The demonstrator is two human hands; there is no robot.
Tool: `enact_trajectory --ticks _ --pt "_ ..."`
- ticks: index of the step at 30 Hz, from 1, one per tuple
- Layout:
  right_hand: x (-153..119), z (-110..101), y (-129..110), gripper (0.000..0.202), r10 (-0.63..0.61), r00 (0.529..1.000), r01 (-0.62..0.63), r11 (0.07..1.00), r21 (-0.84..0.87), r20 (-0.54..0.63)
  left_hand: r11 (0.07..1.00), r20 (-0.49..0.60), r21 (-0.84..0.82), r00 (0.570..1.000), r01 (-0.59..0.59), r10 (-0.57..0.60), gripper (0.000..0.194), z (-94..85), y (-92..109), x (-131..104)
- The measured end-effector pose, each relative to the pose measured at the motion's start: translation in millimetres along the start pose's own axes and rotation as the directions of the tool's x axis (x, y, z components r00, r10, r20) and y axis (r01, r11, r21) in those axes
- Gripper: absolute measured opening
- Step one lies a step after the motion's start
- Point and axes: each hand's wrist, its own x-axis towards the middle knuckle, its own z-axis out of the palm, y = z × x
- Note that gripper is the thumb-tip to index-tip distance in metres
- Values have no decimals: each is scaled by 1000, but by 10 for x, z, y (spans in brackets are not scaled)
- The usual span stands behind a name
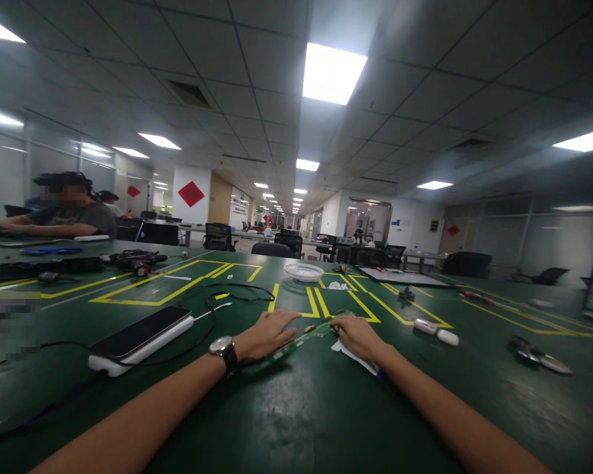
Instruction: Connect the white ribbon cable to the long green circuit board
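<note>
- Bare forearms (143, 401) frame the foreground, angled inward over a green tabletop (296, 441), a watch (222, 345) strapped at my left wrist.
- Between my hands is what looks like a green circuit board (306, 337), long and narrow, running slantwise from beside the watch to my right fingertips; blur hides its finer parts.
- My right hand (358, 334) has its fingers bent around the board's far end, holding it. A white slip (358, 359) lies partly hidden beneath that palm.
- My left hand (269, 336) spreads along the nearer half, fingers stretched forward, thumb by the board's edge; whether it grips or merely rests, I cannot tell.
- By my judgement, the board is light and stiff, smooth enough to slide, and fragile where small parts stand up. Its long bare edges and two ends offer the safest hold, with no bending or pressing on the face.
- Left of my hands, a dark phone (143, 329) sits on a white block (113, 368); beyond them stands a clear dish (304, 272). To the right, a small case (425, 327) lies near a screwdriver (477, 297).
</note>
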Motion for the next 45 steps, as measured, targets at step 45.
enact_trajectory --ticks 45 --pt "-74 -79 174 48 289 954 -285 957 -57 80 964 16 241 993 -115 115 48 54 135 -4"
